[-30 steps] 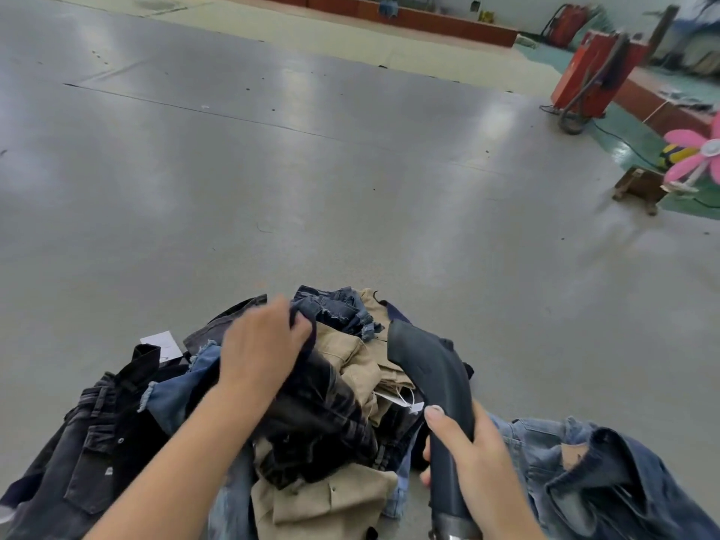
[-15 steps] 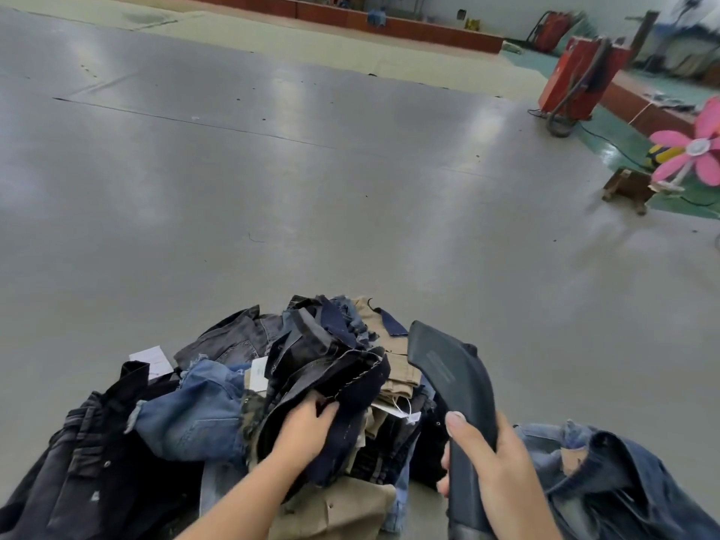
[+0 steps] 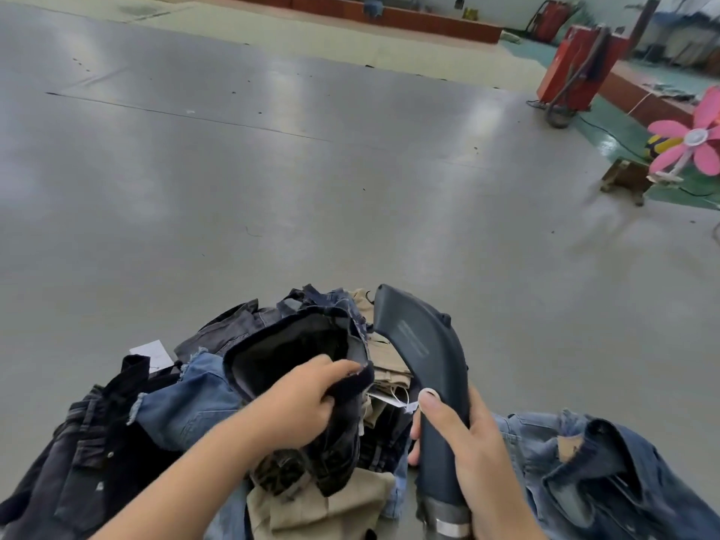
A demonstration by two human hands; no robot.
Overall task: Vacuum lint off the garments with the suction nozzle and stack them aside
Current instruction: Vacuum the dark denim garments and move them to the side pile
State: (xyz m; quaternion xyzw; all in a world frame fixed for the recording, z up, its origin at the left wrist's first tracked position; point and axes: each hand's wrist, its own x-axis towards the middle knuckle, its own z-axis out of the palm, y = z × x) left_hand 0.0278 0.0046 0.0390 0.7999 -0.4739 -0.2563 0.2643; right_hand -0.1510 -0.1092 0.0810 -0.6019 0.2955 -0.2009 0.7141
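Down at about 5 o'clock, nearest the camera, the right hand [image 3: 473,457] has its grip wrapped round the handle of the dark grey plastic suction nozzle [image 3: 422,362], thumb up the near side, with the nozzle mouth pointing away toward 12. It looks rigid and light enough for one hand, so no worries there.

Over at 7 o'clock the left hand [image 3: 300,407] has its grip pinched on the rim of a dark navy denim garment [image 3: 300,344], fingers curled over the hem so the opening gapes toward the camera. That piece sits on top of the mixed heap of jeans and khaki trousers [image 3: 218,407] at 6 o'clock on the floor. I'd guess denim like this is floppy but fairly heavy and grippy, so it won't slip, though it'll sag and drag its neighbours along. Holding it by a thick seam or waistband seems best, pulled taut so the nozzle doesn't just suck up the fabric.

A crumpled blue denim jacket [image 3: 607,473] lies apart at 4 o'clock, maybe the done pile, can't tell.

Farther out it's just shiny grey concrete floor [image 3: 311,169], with a pink-bladed fan [image 3: 693,138] at 2 o'clock.
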